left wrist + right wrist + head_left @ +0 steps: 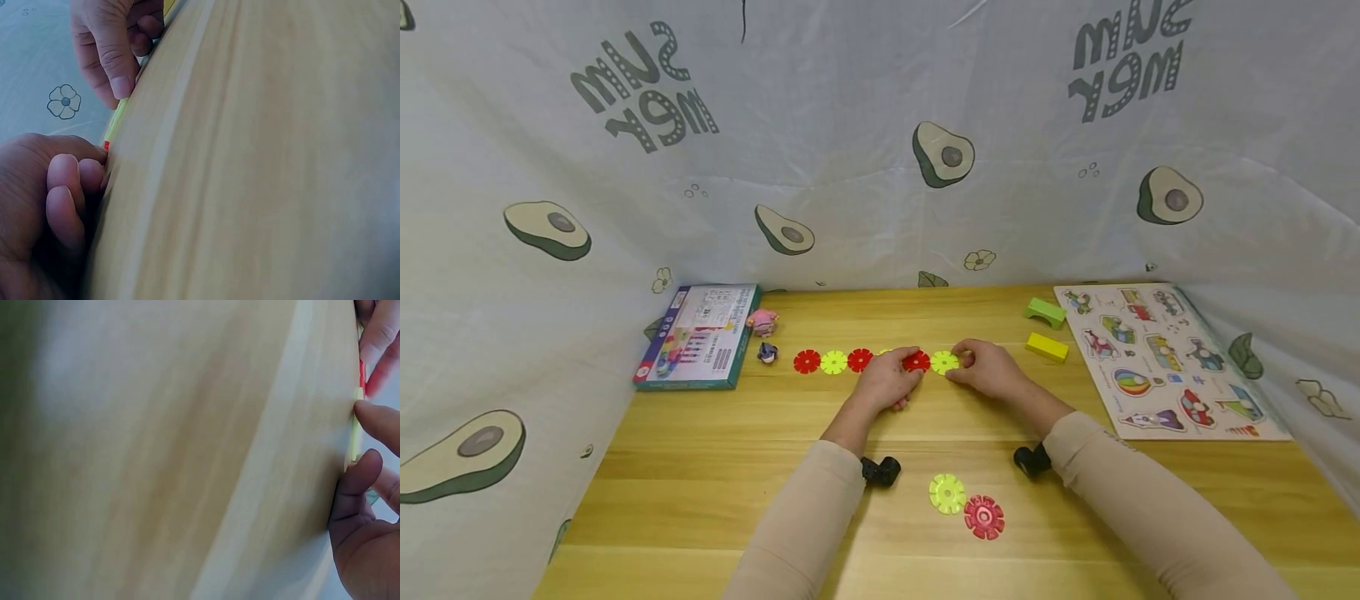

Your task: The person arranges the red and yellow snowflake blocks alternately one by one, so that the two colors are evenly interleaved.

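- Surface: wood-grain table (pixel 700 467); pale cloth (pixel 850 158) behind and at both sides (avocado prints, "summer" reads mirrored).
- Disc row (pixel 833 362) runs along the far edge, mid-table, alternating red/yellow.
- Left hand (pixel 886 382): thumb and finger pinch red disc (pixel 917 362) in that row.
- Right hand (pixel 991 369): thumb and index clamped on yellow disc (pixel 943 362), right end of row.
- Two loose discs (pixel 984 517) toward near edge.
- Far-left corner: box (pixel 700 333), two figurines (pixel 763 322) beside it.
- Far-right corner: puzzle board (pixel 1165 367), two blocks (pixel 1047 347) off its left edge.
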Tool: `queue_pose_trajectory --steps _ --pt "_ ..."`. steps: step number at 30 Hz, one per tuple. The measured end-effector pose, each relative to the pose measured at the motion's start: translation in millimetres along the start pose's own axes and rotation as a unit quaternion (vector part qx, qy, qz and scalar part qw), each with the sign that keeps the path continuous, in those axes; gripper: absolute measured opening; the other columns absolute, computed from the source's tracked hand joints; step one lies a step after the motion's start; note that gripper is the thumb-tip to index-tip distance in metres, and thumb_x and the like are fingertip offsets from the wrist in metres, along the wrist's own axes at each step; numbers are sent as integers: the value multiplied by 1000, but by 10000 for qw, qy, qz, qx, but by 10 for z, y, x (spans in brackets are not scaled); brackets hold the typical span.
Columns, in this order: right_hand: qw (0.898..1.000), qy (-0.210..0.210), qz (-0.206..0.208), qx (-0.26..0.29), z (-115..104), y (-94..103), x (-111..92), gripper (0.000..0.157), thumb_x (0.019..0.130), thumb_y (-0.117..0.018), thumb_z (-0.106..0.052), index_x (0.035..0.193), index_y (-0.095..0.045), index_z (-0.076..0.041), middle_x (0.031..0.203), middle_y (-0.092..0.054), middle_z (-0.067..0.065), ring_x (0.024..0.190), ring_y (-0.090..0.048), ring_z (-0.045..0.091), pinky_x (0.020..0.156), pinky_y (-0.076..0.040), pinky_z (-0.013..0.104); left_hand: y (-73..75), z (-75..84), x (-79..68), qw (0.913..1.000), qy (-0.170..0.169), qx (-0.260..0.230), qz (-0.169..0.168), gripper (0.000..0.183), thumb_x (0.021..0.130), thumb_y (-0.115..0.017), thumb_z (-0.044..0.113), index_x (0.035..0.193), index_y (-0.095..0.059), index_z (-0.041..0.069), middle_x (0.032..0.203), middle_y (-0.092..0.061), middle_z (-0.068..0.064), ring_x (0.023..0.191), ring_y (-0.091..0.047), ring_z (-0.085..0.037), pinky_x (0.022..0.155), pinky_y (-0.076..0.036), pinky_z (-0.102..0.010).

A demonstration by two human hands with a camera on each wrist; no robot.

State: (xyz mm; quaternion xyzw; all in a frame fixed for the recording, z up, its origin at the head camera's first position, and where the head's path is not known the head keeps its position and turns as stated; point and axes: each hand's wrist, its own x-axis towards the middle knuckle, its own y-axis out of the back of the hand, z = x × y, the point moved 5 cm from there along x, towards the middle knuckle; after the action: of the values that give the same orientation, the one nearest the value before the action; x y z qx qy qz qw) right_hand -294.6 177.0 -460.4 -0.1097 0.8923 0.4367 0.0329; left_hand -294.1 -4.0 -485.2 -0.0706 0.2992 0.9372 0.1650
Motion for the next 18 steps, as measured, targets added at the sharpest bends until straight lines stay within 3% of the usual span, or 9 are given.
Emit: queue_pose_trajectory --steps 9,18 --pt "9989 19 -363 281 -29 24 -249 55 80 -73 -32 126 -52 -11 89 -56 6 74 -50 21 63 -42 31 -13 14 -34 10000 -84 -35 -6 50 91 -60 31 138 -44 28 50 -57 -6 37 -52 -18 39 -48 -30" --pt "9932 495 -912 518 -19 -106 -841 49 76 -76 -32 118 -57 -16 87 -54 3 71 -49 17 57 -44 28 -31 72 -71 9994 -294 131 -107 53 88 -62 35 138 -44 29 51 -57 -6 39 -53 -20 42 -49 -34"
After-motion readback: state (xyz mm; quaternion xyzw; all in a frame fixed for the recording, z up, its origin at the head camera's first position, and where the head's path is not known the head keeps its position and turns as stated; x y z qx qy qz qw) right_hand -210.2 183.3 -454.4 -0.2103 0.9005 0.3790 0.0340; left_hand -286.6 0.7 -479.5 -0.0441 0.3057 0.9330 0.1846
